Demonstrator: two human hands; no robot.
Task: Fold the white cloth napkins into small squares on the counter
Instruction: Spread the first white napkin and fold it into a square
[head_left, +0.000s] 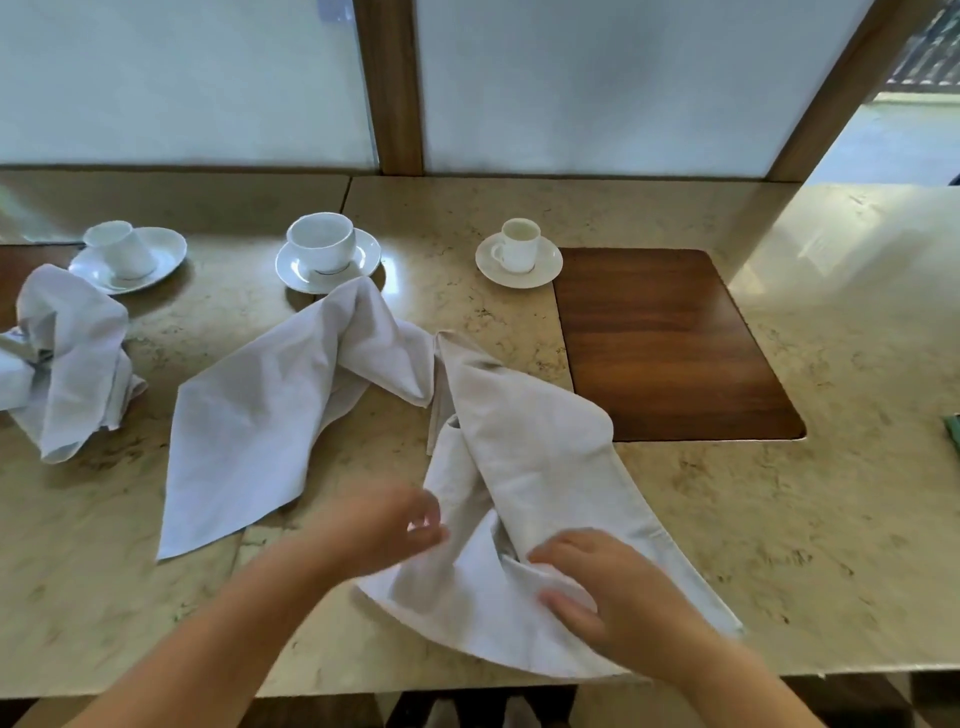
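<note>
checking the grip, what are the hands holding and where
The right hand grips the nearest napkin at its near folds; the blurred left hand's hold cannot be told.

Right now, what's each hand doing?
Left hand: blurred, at the napkin edge; grip cannot be told.
Right hand: fingers curled, gripping the napkin.

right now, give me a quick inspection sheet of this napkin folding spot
surface: marble counter with an inset wood panel
job's things: near napkin rumpled, unfolded; middle napkin spread loose; left napkin bunched
clutter: three cups on saucers, left cup tipped, middle cup and right cup upright
grippers: left hand blurred at the near napkin's edge; right hand grips its fabric
cables: nothing seen
surroundings: frosted panels, wood posts
</note>
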